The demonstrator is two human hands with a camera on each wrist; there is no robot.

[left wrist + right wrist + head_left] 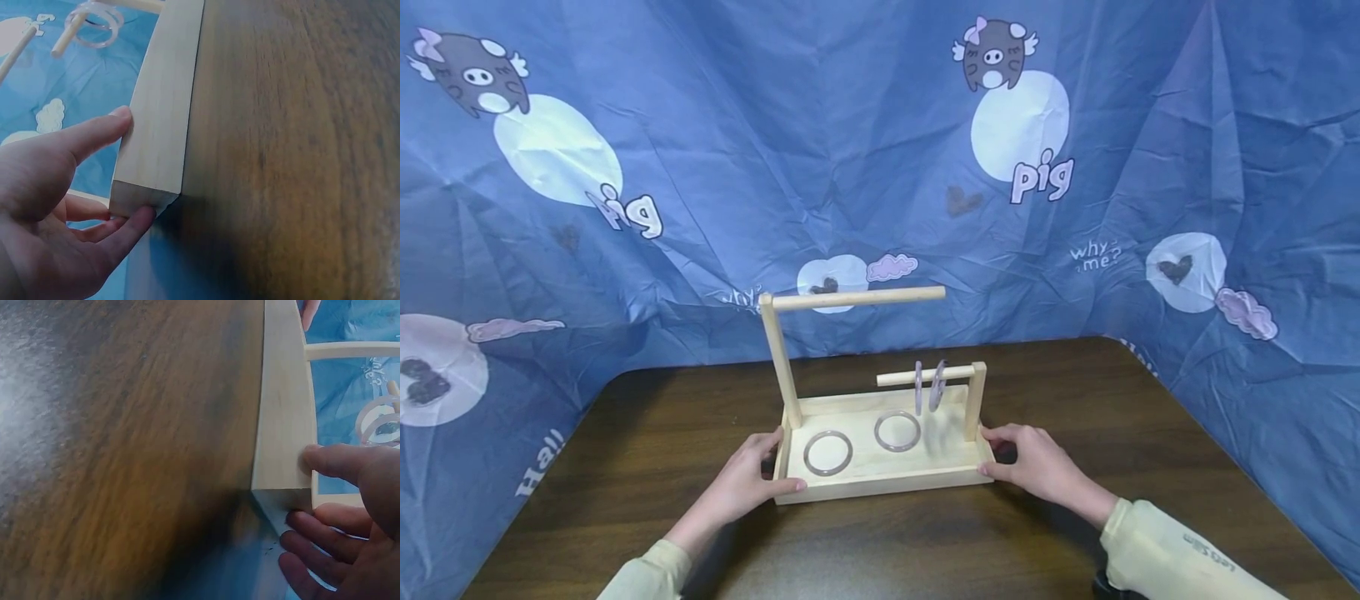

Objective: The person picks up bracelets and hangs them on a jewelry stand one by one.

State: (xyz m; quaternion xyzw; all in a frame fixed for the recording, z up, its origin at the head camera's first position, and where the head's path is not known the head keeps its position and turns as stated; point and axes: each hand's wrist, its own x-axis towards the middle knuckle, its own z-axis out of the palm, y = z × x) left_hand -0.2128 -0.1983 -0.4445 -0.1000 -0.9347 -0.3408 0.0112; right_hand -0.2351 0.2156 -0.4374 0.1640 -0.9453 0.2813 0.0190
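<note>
A pale wooden bangle stand [883, 486] with a shallow tray base sits on the table, a tall bar at its left and a shorter one at its right. My left hand [747, 477] grips the tray's left end, thumb [103, 132] on the front wall's top edge and fingers against the end. At the right end, my right hand [1033, 463] holds the front corner between thumb [337, 461] and fingers. Two bangles lie flat in the tray, a left bangle [806, 457] and a middle bangle [876, 432]. Two lilac bangles [918, 388] hang from the short bar.
The dark wood table [880, 550] extends around the stand. Behind it and at both sides hangs a blue cloth [850, 167] with pig prints. A dark object [1112, 586], partly hidden, lies by the right sleeve.
</note>
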